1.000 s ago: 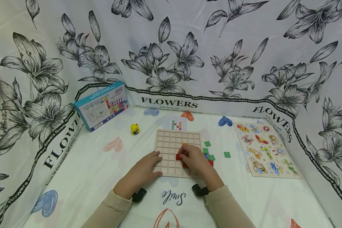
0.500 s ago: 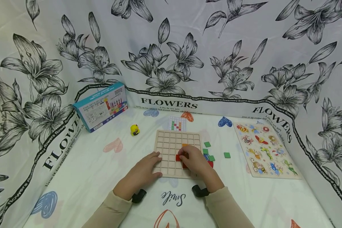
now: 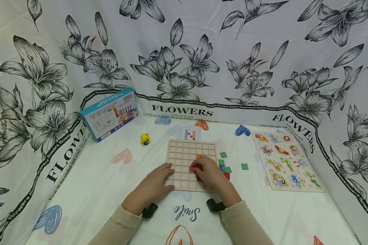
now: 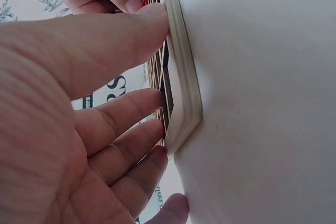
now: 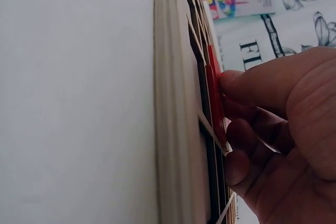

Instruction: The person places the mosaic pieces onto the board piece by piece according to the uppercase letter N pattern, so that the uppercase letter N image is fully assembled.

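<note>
A wooden grid board [image 3: 178,153] lies on the white cloth in the middle of the head view. Along its left edge rests my left hand [image 3: 154,182], fingers loosely extended; the left wrist view shows its thumb [image 4: 152,22] at the rim. My right hand [image 3: 210,172] is over the board's right half, thumb and curled fingers pinching a red square tile [image 3: 191,169] at a grid cell. In the right wrist view the thumb tip meets the red piece [image 5: 215,100]. An orange tile [image 3: 199,156] shows just beyond the right hand, which partly hides another red tile [image 3: 198,178].
Several green tiles [image 3: 244,166] lie right of the board, with a red piece [image 3: 227,175] near the right wrist. Behind the board is a pattern card [image 3: 190,132]. A yellow duck [image 3: 145,139] and a blue-edged box [image 3: 108,114] stand left; an insect puzzle board [image 3: 286,161] lies right.
</note>
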### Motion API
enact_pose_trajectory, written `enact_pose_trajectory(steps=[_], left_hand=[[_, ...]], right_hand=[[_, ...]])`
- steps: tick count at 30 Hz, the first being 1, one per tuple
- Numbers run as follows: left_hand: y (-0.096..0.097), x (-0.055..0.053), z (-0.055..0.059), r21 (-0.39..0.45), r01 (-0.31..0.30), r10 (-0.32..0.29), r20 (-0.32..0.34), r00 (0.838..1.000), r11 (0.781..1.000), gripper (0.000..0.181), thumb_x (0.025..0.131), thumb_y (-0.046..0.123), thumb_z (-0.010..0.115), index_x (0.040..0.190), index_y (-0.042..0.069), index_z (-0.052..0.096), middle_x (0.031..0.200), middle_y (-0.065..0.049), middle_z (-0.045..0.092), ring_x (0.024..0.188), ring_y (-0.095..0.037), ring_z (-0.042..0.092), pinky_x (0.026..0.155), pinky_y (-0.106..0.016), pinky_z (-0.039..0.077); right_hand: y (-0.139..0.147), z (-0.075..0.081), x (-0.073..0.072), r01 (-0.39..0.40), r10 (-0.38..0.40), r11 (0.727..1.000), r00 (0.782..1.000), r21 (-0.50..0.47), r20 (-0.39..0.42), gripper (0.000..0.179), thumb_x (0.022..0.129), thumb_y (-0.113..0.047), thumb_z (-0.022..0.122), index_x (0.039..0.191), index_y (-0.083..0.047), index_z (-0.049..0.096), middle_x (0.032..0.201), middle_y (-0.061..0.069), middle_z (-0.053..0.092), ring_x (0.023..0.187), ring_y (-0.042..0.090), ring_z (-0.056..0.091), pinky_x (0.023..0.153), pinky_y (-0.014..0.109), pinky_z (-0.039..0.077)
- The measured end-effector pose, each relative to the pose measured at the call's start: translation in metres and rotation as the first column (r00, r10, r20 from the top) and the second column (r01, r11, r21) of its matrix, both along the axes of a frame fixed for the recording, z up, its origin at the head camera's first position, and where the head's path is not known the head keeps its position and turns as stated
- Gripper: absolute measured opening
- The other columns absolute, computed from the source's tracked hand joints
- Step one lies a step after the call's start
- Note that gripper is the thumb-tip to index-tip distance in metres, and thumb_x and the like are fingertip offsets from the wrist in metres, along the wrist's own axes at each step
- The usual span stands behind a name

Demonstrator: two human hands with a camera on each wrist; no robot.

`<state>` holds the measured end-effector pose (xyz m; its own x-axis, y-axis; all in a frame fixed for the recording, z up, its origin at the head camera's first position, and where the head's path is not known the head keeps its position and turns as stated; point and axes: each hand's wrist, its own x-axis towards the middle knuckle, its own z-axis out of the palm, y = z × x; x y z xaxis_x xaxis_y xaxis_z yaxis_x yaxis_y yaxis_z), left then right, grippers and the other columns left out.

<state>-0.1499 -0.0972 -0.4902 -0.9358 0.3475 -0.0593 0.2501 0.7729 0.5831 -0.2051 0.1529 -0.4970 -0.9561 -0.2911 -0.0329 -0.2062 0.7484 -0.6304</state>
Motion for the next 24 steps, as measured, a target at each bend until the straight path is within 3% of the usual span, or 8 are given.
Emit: enact_pose_trajectory(steps=[9, 15, 19, 24], left_hand=[[0.000, 0.000, 0.000, 0.000, -0.005, 0.005, 0.002, 1.000, 1.000, 0.061, 0.094, 0.021, 0.087, 0.149, 0.005, 0.064, 0.170, -0.010, 0.049, 0.161, -0.034, 0.042, 0.129, -0.056, 0.040], [0.001, -0.001, -0.001, -0.012, -0.009, 0.010, 0.017, 1.000, 1.000, 0.062, 0.095, 0.022, 0.087, 0.150, 0.005, 0.063, 0.170, -0.010, 0.048, 0.161, -0.034, 0.041, 0.130, -0.055, 0.038], [0.002, -0.001, -0.001, -0.012, -0.001, 0.001, 0.015, 1.000, 1.000, 0.062, 0.095, 0.021, 0.087, 0.150, 0.004, 0.063, 0.170, -0.011, 0.048, 0.162, -0.035, 0.040, 0.130, -0.055, 0.038], [0.000, -0.001, 0.000, -0.013, -0.001, 0.001, 0.010, 1.000, 1.000, 0.062, 0.095, 0.021, 0.087, 0.150, 0.004, 0.064, 0.170, -0.011, 0.049, 0.161, -0.035, 0.041, 0.130, -0.055, 0.039]], right_hand=[[0.001, -0.002, 0.000, -0.008, 0.008, 1.000, 1.000, 0.002, -0.015, 0.011, 0.103, -0.016, 0.077, 0.112, -0.020, 0.081, 0.109, -0.005, 0.066, 0.100, 0.017, 0.059, 0.094, 0.035, 0.058], [0.011, 0.005, -0.003, 0.002, -0.011, 0.996, 0.996, -0.094, -0.092, 0.012, 0.104, -0.012, 0.075, 0.113, -0.016, 0.081, 0.106, -0.004, 0.071, 0.090, 0.015, 0.058, 0.078, 0.027, 0.054], [0.037, 0.018, -0.004, 0.072, -0.088, 0.988, 0.990, -0.138, -0.111, 0.017, 0.106, -0.010, 0.071, 0.120, -0.012, 0.078, 0.109, 0.002, 0.071, 0.092, 0.018, 0.060, 0.079, 0.028, 0.054], [0.078, 0.026, -0.001, 0.191, -0.199, 0.976, 0.977, -0.108, -0.074, 0.021, 0.108, -0.011, 0.067, 0.128, -0.010, 0.075, 0.115, 0.007, 0.069, 0.097, 0.023, 0.060, 0.077, 0.030, 0.055]])
